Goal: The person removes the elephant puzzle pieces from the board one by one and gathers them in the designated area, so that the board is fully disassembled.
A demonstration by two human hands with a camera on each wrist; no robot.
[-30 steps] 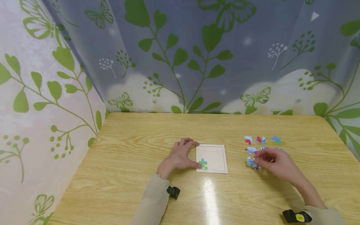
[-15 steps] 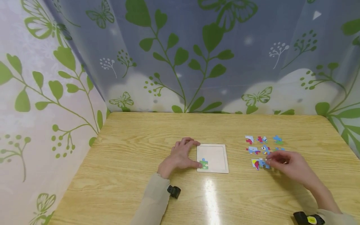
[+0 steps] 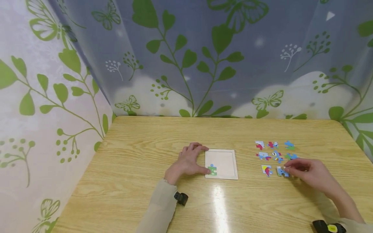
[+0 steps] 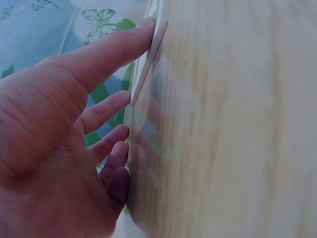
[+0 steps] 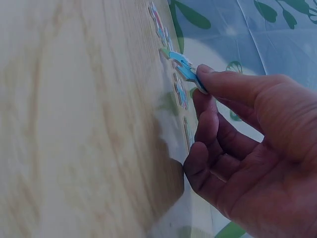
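My left hand rests at the left side of a square, pale puzzle tray. Its thumb presses on the lower left of the tray, and its index finger touches the upper left corner. A green puzzle piece with a blue knob lies in the tray's lower left corner, partly under the thumb. To the right, thumb and index finger of my right hand pinch a mostly blue puzzle piece. That piece is tilted close over the tabletop in the right wrist view, and the other right fingers curl below it.
Several loose puzzle pieces lie in rows right of the tray, among them a yellow and red piece and a blue and green one. A patterned curtain hangs behind the wooden table.
My right hand has moved right with the blue piece, away from the tray side, uncovering the yellow and red piece and others in the rows. My left hand has stayed on the tray.
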